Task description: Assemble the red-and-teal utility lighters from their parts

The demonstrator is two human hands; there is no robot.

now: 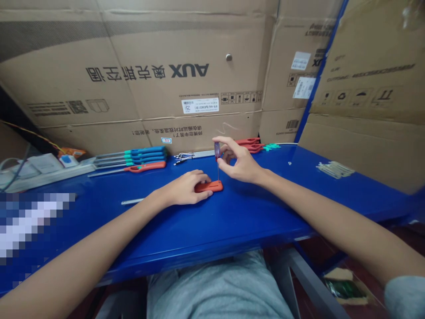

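Observation:
My right hand (239, 159) is closed on a small screwdriver (217, 149) with a clear purplish handle and a red collar. The screwdriver stands upright, its thin shaft reaching down to the right end of an orange handle (217, 186). That handle, shaped like a stick lighter's, has a slot along its top and lies flat on the blue table (186, 230). My left hand (189, 188) grips it from the left, thumb in front and fingers behind, covering much of it. A metal rod (133, 201) shows beyond my left wrist; whether it joins the handle is hidden.
Several stick lighters with blue or red handles (146, 166) lie at the back left, beside a power strip (66, 173). Red handle parts (250, 144) and green pieces (271, 146) lie behind my right hand. Pale sticks (335, 169) are at right. Cardboard (149, 40) walls the back.

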